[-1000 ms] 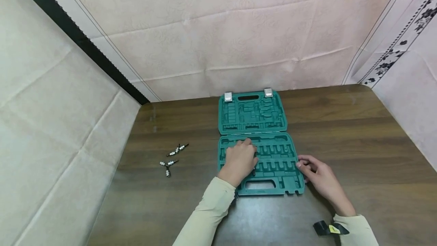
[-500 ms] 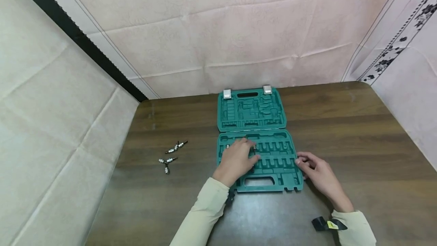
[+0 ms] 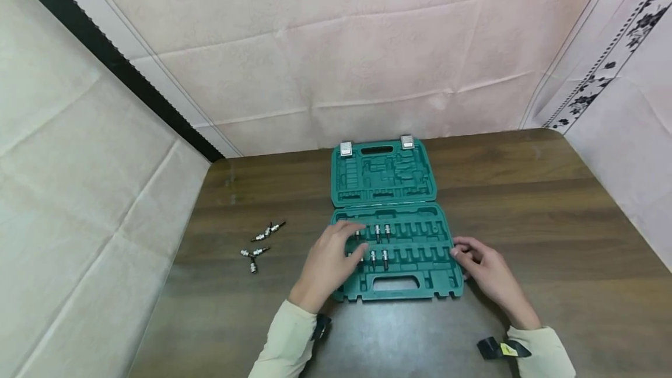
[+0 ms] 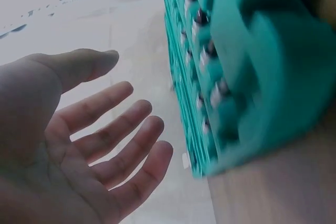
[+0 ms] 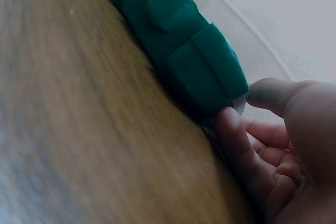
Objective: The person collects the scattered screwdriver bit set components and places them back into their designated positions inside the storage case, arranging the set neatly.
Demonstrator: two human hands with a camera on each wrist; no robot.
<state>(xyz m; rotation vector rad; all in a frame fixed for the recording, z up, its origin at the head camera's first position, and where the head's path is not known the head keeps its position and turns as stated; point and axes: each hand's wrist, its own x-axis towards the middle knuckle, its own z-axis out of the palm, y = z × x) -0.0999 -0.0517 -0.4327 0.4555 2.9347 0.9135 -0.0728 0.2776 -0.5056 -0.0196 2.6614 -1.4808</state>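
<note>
An open green plastic tool case [image 3: 443, 284] lies on the table, its lid [image 3: 427, 191] folded back. Several small bit sockets, silver with dark tips, sit in its slots, among them one bit socket [image 3: 388, 232] in the upper row and another bit socket [image 3: 385, 259] in the lower. Over the case's left side is my left hand [image 3: 328, 261], its fingers apart and holding nothing; the left wrist view shows the bare palm [image 4: 79, 156]. My right hand [image 3: 493, 279] pinches the case's right edge between thumb and fingers, as the right wrist view also shows.
Left of the case, loose bit sockets lie in two small groups, a far group [image 3: 270, 231] and a near group [image 3: 254, 256]. The wooden table [image 3: 525, 191] backs onto a pale cloth wall [image 3: 315, 63]. A black wrist strap [image 3: 490, 348] is on the right forearm.
My left hand has drawn back to the left from the middle of the case, its fingers spreading. Bit sockets it covered now show in their slots. The right hand keeps its place.
</note>
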